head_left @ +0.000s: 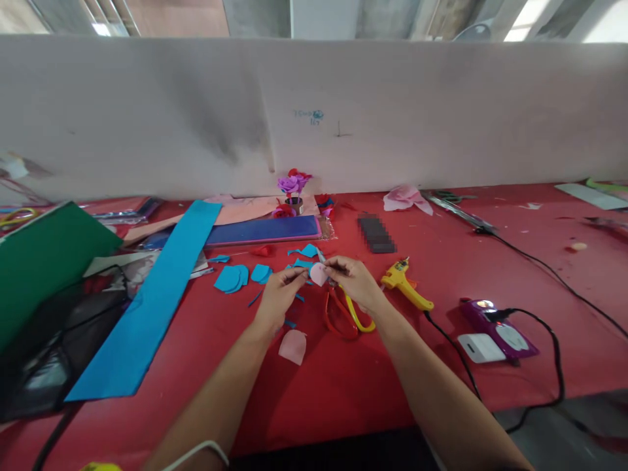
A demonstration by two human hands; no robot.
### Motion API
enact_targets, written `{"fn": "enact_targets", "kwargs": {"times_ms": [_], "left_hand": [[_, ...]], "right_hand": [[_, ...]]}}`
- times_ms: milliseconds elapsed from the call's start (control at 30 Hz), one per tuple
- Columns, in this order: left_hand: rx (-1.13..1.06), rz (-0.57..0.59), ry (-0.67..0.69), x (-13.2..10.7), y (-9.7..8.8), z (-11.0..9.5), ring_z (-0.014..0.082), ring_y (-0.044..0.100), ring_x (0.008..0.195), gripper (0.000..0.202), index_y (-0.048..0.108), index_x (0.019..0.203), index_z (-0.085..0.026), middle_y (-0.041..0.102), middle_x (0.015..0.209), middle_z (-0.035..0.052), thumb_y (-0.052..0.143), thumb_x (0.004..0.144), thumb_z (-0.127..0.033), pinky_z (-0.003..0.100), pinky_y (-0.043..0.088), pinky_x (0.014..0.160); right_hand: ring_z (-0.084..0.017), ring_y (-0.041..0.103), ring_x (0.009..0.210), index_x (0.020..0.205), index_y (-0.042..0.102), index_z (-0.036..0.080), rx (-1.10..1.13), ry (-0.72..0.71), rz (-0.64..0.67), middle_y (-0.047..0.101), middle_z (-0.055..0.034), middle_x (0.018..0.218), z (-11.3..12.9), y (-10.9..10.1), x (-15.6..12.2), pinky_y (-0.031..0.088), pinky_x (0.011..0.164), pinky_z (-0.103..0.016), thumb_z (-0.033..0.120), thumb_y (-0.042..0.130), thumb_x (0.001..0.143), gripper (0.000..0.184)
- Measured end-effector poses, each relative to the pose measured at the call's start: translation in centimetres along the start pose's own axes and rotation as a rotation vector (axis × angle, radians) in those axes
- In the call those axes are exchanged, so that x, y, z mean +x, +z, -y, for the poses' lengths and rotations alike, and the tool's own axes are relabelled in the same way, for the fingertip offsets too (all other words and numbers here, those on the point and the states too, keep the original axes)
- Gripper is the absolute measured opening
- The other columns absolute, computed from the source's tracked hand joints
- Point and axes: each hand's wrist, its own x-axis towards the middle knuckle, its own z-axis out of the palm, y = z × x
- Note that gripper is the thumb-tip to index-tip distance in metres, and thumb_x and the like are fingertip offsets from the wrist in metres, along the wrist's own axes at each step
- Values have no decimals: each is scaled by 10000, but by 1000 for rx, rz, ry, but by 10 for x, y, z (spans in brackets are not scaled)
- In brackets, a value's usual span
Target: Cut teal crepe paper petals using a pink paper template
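Note:
My left hand (279, 297) and my right hand (354, 281) meet above the red table (441, 366). Both pinch a small pale pink paper petal (318, 274) between their fingertips. Red- and yellow-handled scissors (343, 314) hang under my right hand; whether it grips them I cannot tell. Another pink petal (293, 347) lies on the table below my hands. Several blue cut-out petals (235, 277) and scraps lie just left of my left hand.
A long blue paper strip (152, 307) and green sheet (44, 261) lie at left. A yellow glue gun (405, 283) sits right of my hands, with a purple device (495, 324), white plug and black cables. Paper flowers (293, 186) stand by the back wall.

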Motion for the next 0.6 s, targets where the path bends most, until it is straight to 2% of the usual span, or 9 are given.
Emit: {"fn": "enact_targets", "kwargs": {"times_ms": [100,367,500,600], "left_hand": [[-70,-24,-44,0,0,1,129,588,682,257,772,893,-197,724,800,21,743,695,-357,243,454,686],[-139,-18,-41,-3,1,-4,104,532,576,237,762,826,-185,643,614,-6,717,723,-393,219,416,585],[-103,22,-49,-3,1,-5,125,584,632,229,760,874,-175,695,733,22,720,689,-303,249,463,659],[-82,40,-37,-3,0,-3,126,597,642,228,751,895,-177,713,789,35,686,700,-277,239,451,627]], "right_hand": [[-117,520,631,858,665,176,-1,-5,-7,630,12,738,1,2,-1,409,618,-250,385,661,745,238],[-114,538,651,875,655,172,24,7,8,641,8,767,5,3,-2,422,639,-251,389,664,765,244],[-118,552,670,862,654,174,51,27,13,649,5,782,7,4,-3,424,634,-248,422,676,748,273],[-120,555,672,853,655,171,70,41,16,647,2,772,8,6,-4,432,637,-252,436,690,727,295]]}}
